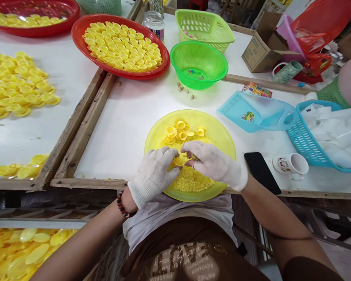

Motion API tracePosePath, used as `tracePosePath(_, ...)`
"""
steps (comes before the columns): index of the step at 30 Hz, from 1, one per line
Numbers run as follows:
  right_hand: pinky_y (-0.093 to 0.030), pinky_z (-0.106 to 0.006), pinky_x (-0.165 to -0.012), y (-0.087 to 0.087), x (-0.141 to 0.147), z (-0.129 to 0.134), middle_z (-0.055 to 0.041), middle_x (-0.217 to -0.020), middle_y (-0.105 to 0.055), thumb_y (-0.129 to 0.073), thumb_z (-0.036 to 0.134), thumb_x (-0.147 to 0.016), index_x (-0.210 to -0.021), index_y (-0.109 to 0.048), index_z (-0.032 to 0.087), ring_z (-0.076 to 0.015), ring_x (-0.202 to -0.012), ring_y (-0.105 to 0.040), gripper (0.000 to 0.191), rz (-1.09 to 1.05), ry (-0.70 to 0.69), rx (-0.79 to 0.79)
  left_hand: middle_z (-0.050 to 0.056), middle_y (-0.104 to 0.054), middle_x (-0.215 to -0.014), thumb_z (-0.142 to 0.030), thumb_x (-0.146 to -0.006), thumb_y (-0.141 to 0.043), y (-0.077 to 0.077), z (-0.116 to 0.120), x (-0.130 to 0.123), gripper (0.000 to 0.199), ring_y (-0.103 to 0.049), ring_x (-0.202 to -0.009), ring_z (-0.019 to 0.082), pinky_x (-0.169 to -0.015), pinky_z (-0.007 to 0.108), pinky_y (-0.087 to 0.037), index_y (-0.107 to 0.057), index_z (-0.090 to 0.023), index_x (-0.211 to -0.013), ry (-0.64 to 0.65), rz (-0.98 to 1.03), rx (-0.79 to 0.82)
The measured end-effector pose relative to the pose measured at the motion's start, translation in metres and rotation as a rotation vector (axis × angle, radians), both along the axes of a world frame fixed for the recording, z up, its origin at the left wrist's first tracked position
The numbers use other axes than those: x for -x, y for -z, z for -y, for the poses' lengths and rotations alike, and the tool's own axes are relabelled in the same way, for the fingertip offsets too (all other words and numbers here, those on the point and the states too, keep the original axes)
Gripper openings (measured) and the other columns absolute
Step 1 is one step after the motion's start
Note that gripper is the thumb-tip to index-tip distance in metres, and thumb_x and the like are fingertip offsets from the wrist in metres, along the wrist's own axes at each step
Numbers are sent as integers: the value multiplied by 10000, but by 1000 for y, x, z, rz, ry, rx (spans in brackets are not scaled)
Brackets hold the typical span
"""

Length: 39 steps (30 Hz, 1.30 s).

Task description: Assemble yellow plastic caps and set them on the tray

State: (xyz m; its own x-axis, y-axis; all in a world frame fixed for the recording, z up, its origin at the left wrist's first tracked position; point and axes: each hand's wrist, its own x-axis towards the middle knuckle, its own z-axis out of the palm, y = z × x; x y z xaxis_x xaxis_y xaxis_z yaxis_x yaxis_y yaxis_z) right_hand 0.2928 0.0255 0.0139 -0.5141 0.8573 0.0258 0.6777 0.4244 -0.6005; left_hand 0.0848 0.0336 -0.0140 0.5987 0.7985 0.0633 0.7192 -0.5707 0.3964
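Fine two-handed work: keep it low and steady

Far left: loose yellow plastic cups with wide brims [17, 88] on the white tabletop [76, 156], then a red oval plastic tray [78, 39] packed with more.

Centre: left hand [156, 171], white knit glove, thumb and fingers closed on a small glossy yellow plastic cup [178, 161], held above a round translucent yellow plastic plate [224, 136]. Best guess at good form: light pinch, since thin plastic may flex, with the wrist quiet. Small pale-yellow beads [193, 183] heap under both hands; working right over them should catch any drops. Spare cups sit at the plate's far side; better not to knock them into the heap.

Right hand [213, 162], matching glove, fingers curled in just beside the cup; can't tell whether the tips meet or grip anything. Small fingertip moves should do; let the left hand steady.

Right: flat black phone [261, 171], white patterned ceramic mug [289, 163]. Mind that elbow.
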Motion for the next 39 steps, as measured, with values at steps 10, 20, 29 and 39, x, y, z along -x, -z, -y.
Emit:
tracePosePath(10, -514, -336, -856, 1, -12, 15, -45, -984, -659, -513, 85, -929, -1006, -593, 210, -179, -936, -619, 167, -85, -17, -86, 33, -689, -991, -154, -829, -671, 4, 1, 2, 257, -670, -907, 242, -819, 388, -515, -546, -188, -1050, -19, 233, -41)
tracePosePath(20, -506, -311, -844, -5, -11, 12, -34, -962, -659, -465, 57, -932, -1010, -594, 192, -158, -918, -618, 203, -141, 39, -190, 37, -698, -1021, -208, -851, -672, 10, 5, 5, 254, -674, -898, 215, -814, 361, -536, -570, -190, -1082, -28, 369, -52)
tracePosePath(29, -429, -303, -709, 4, -18, 8, -56, -959, -628, -531, 179, -960, -991, -648, 177, -170, -815, -560, 120, 391, 63, -39, 69, -687, -1017, -158, -876, -613, 2, 5, 6, 283, -666, -878, 227, -781, 366, -544, -551, -173, -1152, 69, 338, -327)
tracePosePath(39, -408, -263, -673, -16, 13, -2, -8, -901, -610, -453, 93, -952, -1147, -643, 215, -135, -778, -535, 298, 182, -229, -258, 4, -653, -866, -135, -788, -671, 0, 3, 15, 192, -618, -737, 151, -674, 271, -481, -587, -179, -955, -92, 398, -83)
